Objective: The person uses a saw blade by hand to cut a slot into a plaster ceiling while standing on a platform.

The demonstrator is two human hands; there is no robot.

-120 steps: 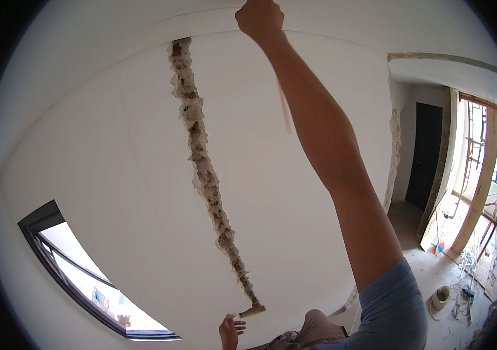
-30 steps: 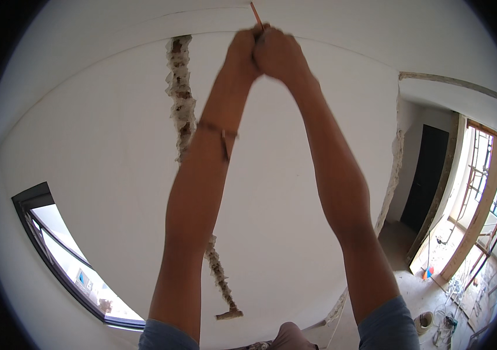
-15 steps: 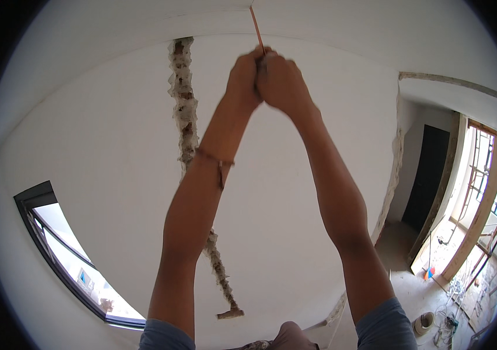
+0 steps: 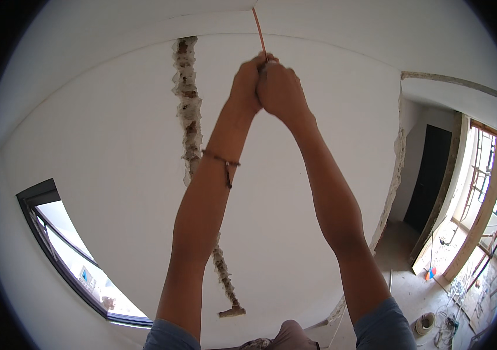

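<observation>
Both my arms reach up overhead, and the two hands meet close under the ceiling [image 4: 342, 26]. A thin orange cable [image 4: 259, 32] comes out of a small spot in the ceiling and runs down into my fists. My left hand [image 4: 245, 84] is wrapped round its lower part, a dark bracelet on that wrist. Pressed against it, my right hand [image 4: 283, 90] is also closed on the cable. The cable's lower end is hidden within my fingers.
A rough chased groove [image 4: 188, 111] runs down the white wall behind my left arm. A dark-framed window [image 4: 56, 239] is at the left. On the right are a broken-edged opening, a dark door [image 4: 429, 175], and a bucket [image 4: 425, 322] beside tangled wires on the floor.
My joined hands have come down slightly, still gripping the cable. A little more of the cable's length shows above them, now slightly bowed.
</observation>
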